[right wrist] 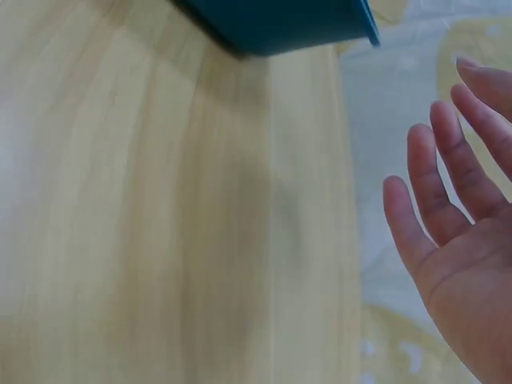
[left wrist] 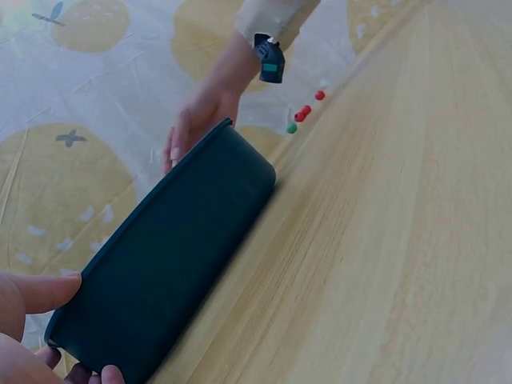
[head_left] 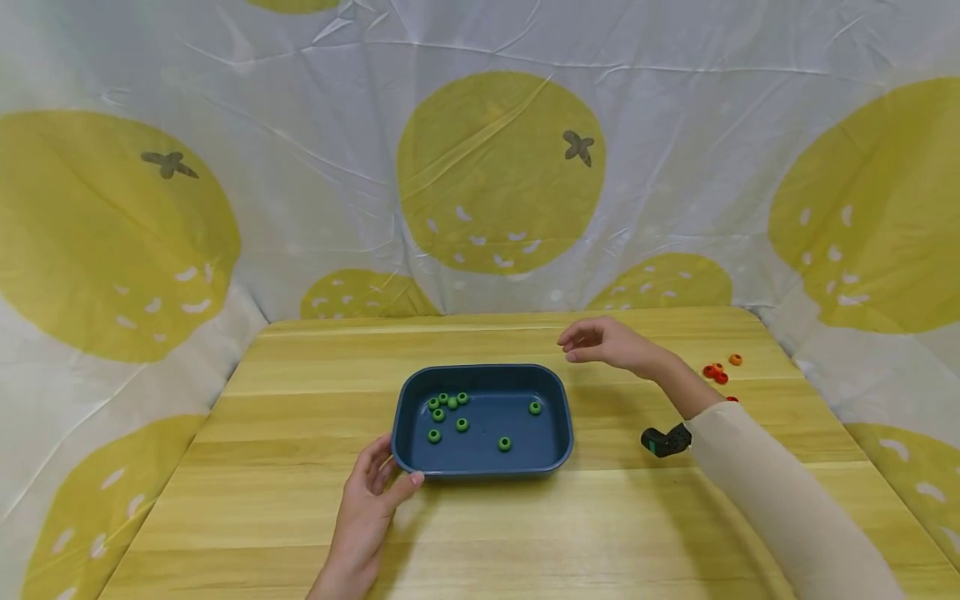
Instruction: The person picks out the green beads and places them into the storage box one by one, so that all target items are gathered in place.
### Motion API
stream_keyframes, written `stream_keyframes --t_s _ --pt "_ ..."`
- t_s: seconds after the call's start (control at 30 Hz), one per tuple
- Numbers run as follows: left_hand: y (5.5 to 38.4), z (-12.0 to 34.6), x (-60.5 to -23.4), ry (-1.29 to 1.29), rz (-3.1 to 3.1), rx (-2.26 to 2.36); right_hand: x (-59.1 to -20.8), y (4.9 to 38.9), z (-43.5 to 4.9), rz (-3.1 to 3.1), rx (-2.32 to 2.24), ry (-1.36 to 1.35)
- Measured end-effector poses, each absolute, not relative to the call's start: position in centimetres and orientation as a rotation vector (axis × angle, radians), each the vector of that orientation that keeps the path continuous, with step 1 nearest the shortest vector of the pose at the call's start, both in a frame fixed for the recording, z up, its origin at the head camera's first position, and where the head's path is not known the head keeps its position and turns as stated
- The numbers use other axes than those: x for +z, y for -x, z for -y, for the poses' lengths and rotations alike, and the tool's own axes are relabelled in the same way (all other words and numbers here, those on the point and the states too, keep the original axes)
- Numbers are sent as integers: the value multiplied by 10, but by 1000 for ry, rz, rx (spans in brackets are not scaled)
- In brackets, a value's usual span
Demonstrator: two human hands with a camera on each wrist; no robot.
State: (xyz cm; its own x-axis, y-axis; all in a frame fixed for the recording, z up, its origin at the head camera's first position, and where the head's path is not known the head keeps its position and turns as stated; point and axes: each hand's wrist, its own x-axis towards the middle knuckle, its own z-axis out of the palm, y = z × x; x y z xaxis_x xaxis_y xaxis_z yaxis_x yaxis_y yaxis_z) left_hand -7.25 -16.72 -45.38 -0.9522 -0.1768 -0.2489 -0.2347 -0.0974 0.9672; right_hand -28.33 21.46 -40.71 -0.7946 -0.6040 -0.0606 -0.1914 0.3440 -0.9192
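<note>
A dark blue rectangular basin (head_left: 483,468) holds several green beads (head_left: 462,425), most grouped toward its left side. My left hand (head_left: 367,504) grips the near left corner, thumb at the rim and fingers around the outer wall; the left wrist view shows this wall (left wrist: 168,256) side-on. Beyond the basin's far right corner, my right hand (head_left: 603,343) hovers above the table with nothing in it. Its fingers (right wrist: 432,176) are relaxed and spread in the right wrist view.
Red beads (head_left: 722,377) and an orange bead (head_left: 736,360) lie at the table's right, partly behind my right forearm. The left wrist view also has a green bead (left wrist: 292,128) there. A black device (head_left: 663,442) is on my right wrist. Fruit-patterned cloth (head_left: 300,167) hangs behind the wooden table (head_left: 300,375).
</note>
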Motion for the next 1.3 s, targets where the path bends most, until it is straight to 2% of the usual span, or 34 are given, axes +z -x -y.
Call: stream_keyframes --t_s 0.47,1.3 --pt "71 167 -455 497 -2078 2256 -437 271 -277 -2377 -1539 476" --pt "73 166 -453 492 -2073 2239 -444 240 -369 -2623 -1441 282"
